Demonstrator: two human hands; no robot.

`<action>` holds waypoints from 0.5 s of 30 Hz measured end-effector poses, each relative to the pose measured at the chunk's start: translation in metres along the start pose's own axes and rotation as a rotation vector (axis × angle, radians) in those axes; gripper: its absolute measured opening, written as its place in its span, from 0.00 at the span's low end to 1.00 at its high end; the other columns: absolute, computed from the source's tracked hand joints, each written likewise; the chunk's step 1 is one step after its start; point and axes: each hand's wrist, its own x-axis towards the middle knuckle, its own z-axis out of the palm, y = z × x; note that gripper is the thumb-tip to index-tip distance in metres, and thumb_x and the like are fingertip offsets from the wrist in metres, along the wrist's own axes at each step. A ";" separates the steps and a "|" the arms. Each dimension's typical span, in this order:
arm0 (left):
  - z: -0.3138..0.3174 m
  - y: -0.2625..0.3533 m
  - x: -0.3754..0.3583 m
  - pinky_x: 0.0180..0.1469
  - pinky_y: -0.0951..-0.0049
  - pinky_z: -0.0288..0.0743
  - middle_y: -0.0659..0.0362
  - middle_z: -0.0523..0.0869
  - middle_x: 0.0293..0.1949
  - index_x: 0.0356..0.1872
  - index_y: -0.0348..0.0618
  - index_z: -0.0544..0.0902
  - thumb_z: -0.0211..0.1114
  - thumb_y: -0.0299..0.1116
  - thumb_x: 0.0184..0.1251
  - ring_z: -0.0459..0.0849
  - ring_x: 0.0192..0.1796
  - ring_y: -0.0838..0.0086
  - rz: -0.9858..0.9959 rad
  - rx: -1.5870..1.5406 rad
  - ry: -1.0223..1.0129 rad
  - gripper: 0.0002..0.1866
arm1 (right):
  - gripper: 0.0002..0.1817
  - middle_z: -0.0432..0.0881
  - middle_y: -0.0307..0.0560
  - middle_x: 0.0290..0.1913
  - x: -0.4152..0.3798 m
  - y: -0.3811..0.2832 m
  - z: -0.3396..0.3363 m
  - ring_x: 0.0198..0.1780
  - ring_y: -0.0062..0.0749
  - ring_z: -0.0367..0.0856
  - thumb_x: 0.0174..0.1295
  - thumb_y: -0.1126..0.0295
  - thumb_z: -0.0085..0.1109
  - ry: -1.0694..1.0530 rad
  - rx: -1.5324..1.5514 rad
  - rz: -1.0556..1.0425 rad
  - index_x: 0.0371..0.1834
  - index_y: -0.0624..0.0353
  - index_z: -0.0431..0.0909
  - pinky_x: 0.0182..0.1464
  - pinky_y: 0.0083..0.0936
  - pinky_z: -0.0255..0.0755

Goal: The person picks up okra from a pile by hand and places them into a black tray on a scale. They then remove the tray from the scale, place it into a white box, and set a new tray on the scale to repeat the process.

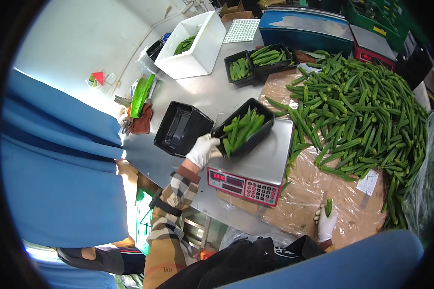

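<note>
From the head view, I have my left hand [205, 150] left of the middle of the frame, in a white glove, its fingers closed on the near left corner of a black tray [266, 129]. That tray sits around the centre, partly filled with green okra pods [243, 129], and overlaps the metal platform of the scale [285, 144]; I cannot tell whether it rests on the platform or is held just off it. The scale's red front panel faces me, with red digits lit on its display [219, 177].

My right hand [326, 224], also gloved in white, is at the lower right, above the plastic-covered cardboard [294, 204]. Its fingers are curled in, with a single okra pod [329, 207] held between them and pointing away from me.

Just left of the tray I hold, a second black container [178, 129] stands on the metal table [210, 94] beside my left hand. Two okra-filled trays [239, 70] [271, 57] stand side by side at the upper middle, and a white box [190, 48] with some pods inside is left of them. The large okra heap [361, 108] spreads over the right of the frame, with a white label [367, 182] near its lower edge.
</note>
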 end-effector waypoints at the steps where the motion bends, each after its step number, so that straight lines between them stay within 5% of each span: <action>1: 0.005 0.015 0.012 0.37 0.62 0.89 0.49 0.85 0.46 0.49 0.35 0.75 0.57 0.21 0.66 0.90 0.41 0.58 0.073 -0.050 -0.068 0.12 | 0.03 0.77 0.35 0.24 0.000 0.001 0.000 0.18 0.16 0.72 0.74 0.74 0.52 0.008 0.006 0.017 0.46 0.58 0.75 0.19 0.14 0.65; 8: 0.040 0.110 0.138 0.42 0.58 0.90 0.41 0.85 0.46 0.50 0.26 0.76 0.56 0.20 0.67 0.89 0.41 0.49 0.320 -0.107 0.163 0.13 | 0.04 0.78 0.34 0.25 -0.004 -0.004 0.004 0.20 0.13 0.72 0.74 0.72 0.53 0.049 -0.039 0.028 0.46 0.59 0.76 0.21 0.12 0.65; 10: 0.033 0.118 0.210 0.42 0.55 0.91 0.39 0.84 0.46 0.53 0.25 0.72 0.54 0.20 0.68 0.89 0.40 0.49 0.260 -0.251 0.318 0.14 | 0.05 0.79 0.36 0.26 -0.002 -0.001 0.004 0.20 0.14 0.73 0.74 0.73 0.53 0.050 -0.036 0.036 0.47 0.61 0.76 0.22 0.12 0.66; 15: 0.032 0.104 0.302 0.43 0.51 0.91 0.39 0.83 0.45 0.54 0.26 0.70 0.54 0.24 0.73 0.88 0.42 0.45 0.132 -0.418 0.159 0.14 | 0.07 0.79 0.38 0.28 -0.001 0.002 0.003 0.22 0.15 0.73 0.73 0.75 0.54 0.069 -0.003 0.046 0.50 0.64 0.76 0.23 0.14 0.68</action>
